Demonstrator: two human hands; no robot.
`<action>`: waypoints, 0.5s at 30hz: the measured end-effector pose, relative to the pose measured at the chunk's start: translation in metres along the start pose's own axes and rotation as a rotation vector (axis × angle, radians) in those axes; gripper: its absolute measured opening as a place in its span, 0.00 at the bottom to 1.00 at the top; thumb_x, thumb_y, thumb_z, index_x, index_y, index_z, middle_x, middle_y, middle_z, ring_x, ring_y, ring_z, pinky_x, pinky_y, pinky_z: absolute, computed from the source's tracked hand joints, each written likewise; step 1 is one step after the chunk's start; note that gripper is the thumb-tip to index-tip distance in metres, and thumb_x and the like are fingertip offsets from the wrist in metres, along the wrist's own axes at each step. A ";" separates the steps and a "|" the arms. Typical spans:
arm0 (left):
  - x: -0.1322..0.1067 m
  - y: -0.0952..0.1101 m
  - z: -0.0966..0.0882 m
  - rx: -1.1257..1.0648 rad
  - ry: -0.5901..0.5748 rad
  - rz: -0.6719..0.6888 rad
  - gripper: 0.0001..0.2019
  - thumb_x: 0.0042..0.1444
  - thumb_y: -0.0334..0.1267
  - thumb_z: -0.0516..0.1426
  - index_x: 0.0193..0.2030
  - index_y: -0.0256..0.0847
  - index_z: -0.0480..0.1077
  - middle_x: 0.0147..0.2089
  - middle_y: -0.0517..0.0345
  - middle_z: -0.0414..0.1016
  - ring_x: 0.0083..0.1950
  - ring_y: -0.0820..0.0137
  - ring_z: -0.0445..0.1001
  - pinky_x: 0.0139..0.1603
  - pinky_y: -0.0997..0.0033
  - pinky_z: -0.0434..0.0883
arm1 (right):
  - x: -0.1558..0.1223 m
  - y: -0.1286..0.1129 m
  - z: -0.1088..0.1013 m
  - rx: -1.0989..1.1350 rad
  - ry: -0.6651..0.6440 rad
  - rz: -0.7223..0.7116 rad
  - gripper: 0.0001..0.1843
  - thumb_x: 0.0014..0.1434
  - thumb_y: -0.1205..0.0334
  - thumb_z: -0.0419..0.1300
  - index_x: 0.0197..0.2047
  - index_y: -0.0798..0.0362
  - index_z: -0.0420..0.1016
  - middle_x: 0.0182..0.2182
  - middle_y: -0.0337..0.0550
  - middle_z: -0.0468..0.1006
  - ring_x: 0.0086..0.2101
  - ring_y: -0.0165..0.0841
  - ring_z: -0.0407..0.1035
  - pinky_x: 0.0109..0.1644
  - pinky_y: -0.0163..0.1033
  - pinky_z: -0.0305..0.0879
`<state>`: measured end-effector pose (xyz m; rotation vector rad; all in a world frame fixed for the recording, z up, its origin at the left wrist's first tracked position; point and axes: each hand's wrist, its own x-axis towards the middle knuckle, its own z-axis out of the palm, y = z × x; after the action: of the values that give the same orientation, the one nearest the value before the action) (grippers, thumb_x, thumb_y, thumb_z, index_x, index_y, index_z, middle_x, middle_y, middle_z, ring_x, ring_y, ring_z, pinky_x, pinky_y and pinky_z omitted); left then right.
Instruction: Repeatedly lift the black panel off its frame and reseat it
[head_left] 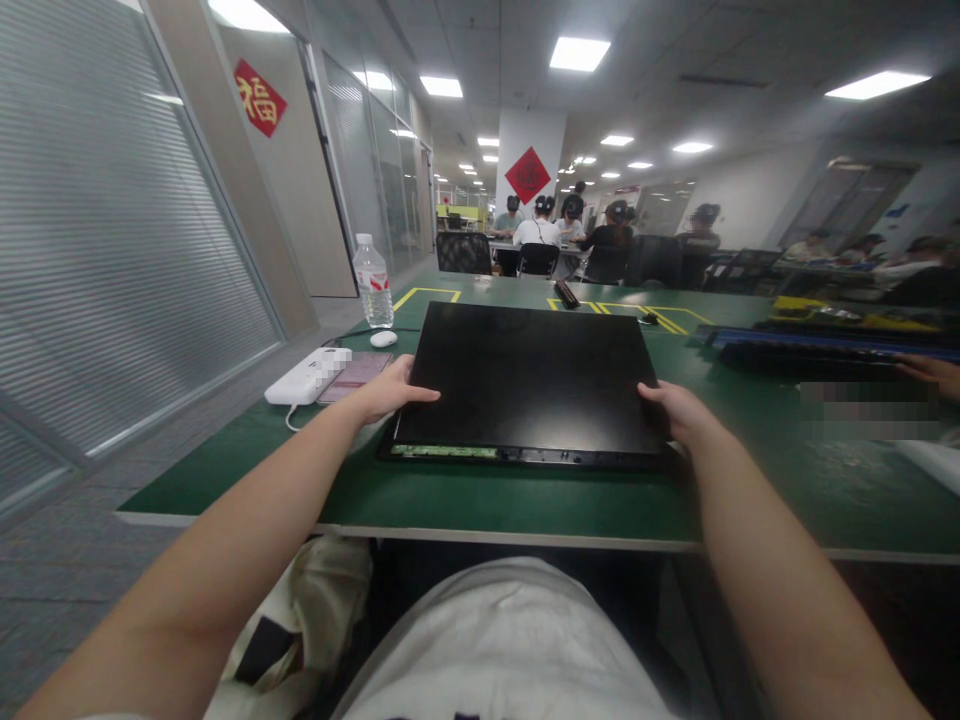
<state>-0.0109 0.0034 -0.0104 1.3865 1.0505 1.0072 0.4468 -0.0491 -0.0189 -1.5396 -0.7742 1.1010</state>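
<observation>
A black flat display panel [532,375] lies in front of me, held at its two sides. My left hand [394,392] grips its left edge, the thumb on top and the other fingers hidden beneath. On the right edge my right hand [675,410] is closed the same way, its thumb on the face. Along the near side a green circuit board strip [442,452] shows, set in a black frame [585,459] under the panel. Whether the panel touches that frame all round I cannot tell.
The green table [360,500] carries a water bottle [373,282], a white power bank [304,377], a notebook [356,376] and a white earbud case [383,340] at left. Another person's hand [930,372] is at right beside dark parts. People sit at tables behind.
</observation>
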 end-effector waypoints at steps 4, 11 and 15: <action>0.000 -0.001 -0.001 0.001 -0.002 -0.002 0.33 0.32 0.30 0.77 0.46 0.43 0.68 0.49 0.53 0.81 0.56 0.51 0.80 0.62 0.43 0.74 | 0.000 -0.001 0.000 -0.011 0.002 -0.001 0.04 0.60 0.67 0.62 0.38 0.48 0.73 0.27 0.42 0.80 0.26 0.38 0.75 0.29 0.39 0.70; 0.001 -0.002 -0.001 0.002 0.013 0.005 0.34 0.31 0.30 0.77 0.46 0.43 0.69 0.49 0.54 0.81 0.55 0.52 0.80 0.62 0.43 0.74 | 0.002 0.000 -0.002 -0.024 -0.002 -0.011 0.04 0.59 0.66 0.64 0.37 0.48 0.74 0.27 0.42 0.80 0.27 0.39 0.75 0.31 0.41 0.71; 0.000 -0.001 0.000 0.010 0.017 0.002 0.34 0.31 0.30 0.76 0.46 0.42 0.69 0.49 0.53 0.81 0.56 0.51 0.80 0.61 0.43 0.73 | 0.003 0.001 -0.002 -0.019 0.008 -0.011 0.04 0.58 0.67 0.64 0.37 0.49 0.74 0.27 0.43 0.81 0.27 0.39 0.75 0.31 0.41 0.71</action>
<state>-0.0108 0.0039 -0.0112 1.3891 1.0682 1.0181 0.4493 -0.0477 -0.0203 -1.5529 -0.7889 1.0820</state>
